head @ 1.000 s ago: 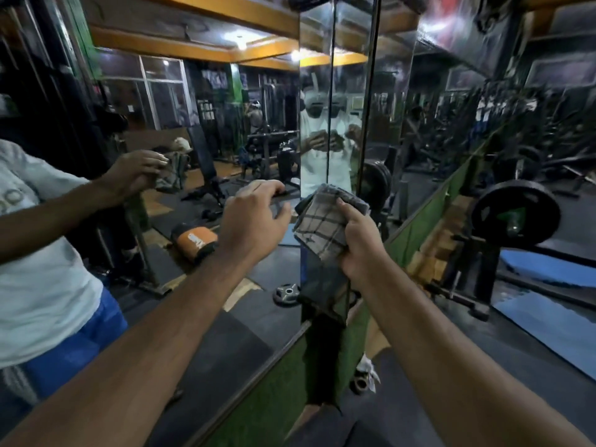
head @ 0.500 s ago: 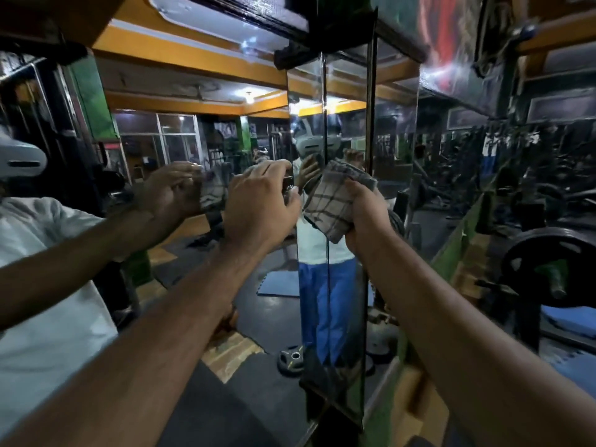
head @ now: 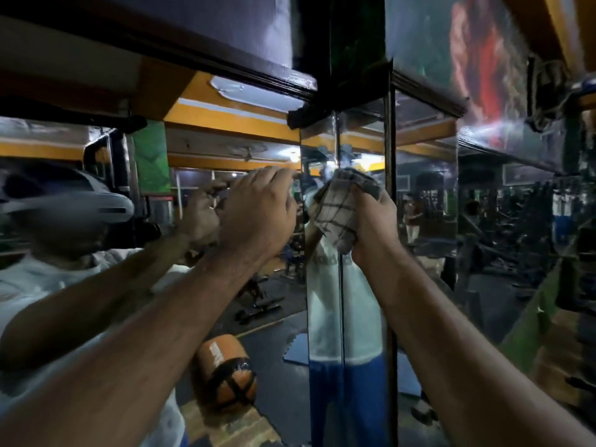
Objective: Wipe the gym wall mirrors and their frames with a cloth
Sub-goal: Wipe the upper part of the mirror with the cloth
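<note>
Over the last second my arms have climbed; the cloth (head: 342,209) was level with the lower glass a moment ago and now sits at about 12 o'clock of my reach, high on the narrow mirror strip (head: 325,301) at the corner; the black top frame (head: 300,91) has come into view just above it, at 12 o'clock from the cloth.

My right hand (head: 375,227) has its grip clamped on the bunched checked cloth, fingers wrapped round it, and seems to press it to the glass beside the dark vertical frame post (head: 391,285), which runs at 3 o'clock of the cloth; whether the cloth touches the post I cannot tell. My left hand (head: 258,214) has risen with it and lies at 9 o'clock of the cloth, fingers curled over against the edge of the wide left mirror (head: 96,285); its grip looks closed and holds nothing I can see, though the fingertips are hidden, so what they touch is unclear.

I judge that the upward stroke on this strip is almost spent; the top of the glass and the frame moulding above it look like the next ground to cover; the reach is long, so pressure may slacken there and leave streaks near the corner.
</note>
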Action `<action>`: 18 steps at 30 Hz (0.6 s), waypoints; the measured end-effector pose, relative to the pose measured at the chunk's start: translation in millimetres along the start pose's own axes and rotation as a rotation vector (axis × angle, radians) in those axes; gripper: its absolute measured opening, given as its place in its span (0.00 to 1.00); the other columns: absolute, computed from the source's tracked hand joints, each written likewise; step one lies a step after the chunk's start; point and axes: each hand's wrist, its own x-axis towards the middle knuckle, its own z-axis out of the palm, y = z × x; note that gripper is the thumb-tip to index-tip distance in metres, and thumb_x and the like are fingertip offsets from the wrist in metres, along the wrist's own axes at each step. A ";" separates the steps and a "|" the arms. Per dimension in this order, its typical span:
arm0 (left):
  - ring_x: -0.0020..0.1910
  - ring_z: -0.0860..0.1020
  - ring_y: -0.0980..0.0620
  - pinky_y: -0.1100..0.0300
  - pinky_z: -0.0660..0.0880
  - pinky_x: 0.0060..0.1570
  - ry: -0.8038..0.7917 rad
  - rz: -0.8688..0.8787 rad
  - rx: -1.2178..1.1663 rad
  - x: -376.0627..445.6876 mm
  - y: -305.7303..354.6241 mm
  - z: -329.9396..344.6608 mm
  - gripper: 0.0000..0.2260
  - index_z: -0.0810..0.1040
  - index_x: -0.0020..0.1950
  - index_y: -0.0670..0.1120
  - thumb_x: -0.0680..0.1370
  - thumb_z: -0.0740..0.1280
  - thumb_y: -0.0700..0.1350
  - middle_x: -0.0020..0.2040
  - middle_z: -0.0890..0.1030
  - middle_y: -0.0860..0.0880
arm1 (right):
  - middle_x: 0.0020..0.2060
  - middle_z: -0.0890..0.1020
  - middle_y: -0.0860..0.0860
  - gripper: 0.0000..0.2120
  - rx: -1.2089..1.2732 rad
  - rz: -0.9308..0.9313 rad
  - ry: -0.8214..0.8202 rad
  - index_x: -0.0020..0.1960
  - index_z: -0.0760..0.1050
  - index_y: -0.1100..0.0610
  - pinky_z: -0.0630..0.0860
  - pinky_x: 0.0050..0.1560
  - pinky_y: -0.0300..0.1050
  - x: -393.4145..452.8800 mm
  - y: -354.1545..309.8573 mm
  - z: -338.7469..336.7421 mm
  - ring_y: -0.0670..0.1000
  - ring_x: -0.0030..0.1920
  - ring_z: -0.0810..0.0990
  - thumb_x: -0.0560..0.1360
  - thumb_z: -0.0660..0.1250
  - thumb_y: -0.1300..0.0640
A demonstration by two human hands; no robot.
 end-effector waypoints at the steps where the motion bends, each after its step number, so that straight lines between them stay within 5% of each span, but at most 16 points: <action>1: 0.59 0.79 0.41 0.46 0.74 0.60 0.010 0.000 0.021 6.4 -0.1 5.0 0.17 0.78 0.67 0.41 0.78 0.65 0.39 0.60 0.82 0.42 | 0.51 0.87 0.59 0.09 -0.003 -0.009 -0.014 0.58 0.82 0.57 0.82 0.58 0.64 10.3 -0.1 -0.5 0.63 0.54 0.86 0.82 0.64 0.62; 7: 0.71 0.73 0.44 0.47 0.67 0.71 -0.033 0.052 0.246 52.3 -2.5 30.4 0.18 0.74 0.71 0.43 0.82 0.63 0.45 0.69 0.77 0.43 | 0.52 0.86 0.59 0.16 -0.022 -0.132 -0.032 0.61 0.81 0.57 0.82 0.57 0.68 59.7 -6.9 14.0 0.65 0.54 0.85 0.79 0.61 0.66; 10: 0.74 0.69 0.42 0.46 0.64 0.74 -0.034 0.081 0.322 74.2 -9.7 42.4 0.19 0.73 0.72 0.41 0.82 0.64 0.45 0.71 0.75 0.42 | 0.55 0.86 0.56 0.20 -0.019 -0.258 -0.020 0.65 0.81 0.55 0.81 0.63 0.54 76.4 -14.6 23.6 0.57 0.57 0.84 0.75 0.63 0.62; 13: 0.75 0.69 0.41 0.45 0.63 0.74 -0.021 0.087 0.413 96.4 -21.9 53.1 0.19 0.73 0.72 0.39 0.82 0.62 0.43 0.72 0.74 0.40 | 0.61 0.83 0.52 0.18 0.063 -0.358 -0.062 0.71 0.77 0.58 0.78 0.54 0.32 101.5 -14.6 33.9 0.43 0.56 0.82 0.81 0.68 0.62; 18: 0.78 0.65 0.41 0.46 0.57 0.77 0.035 0.096 0.589 105.2 -47.4 63.8 0.21 0.70 0.75 0.39 0.82 0.57 0.41 0.77 0.69 0.39 | 0.79 0.68 0.51 0.29 -0.164 -0.586 -0.064 0.78 0.70 0.47 0.61 0.71 0.26 138.0 2.3 47.3 0.45 0.77 0.65 0.80 0.62 0.67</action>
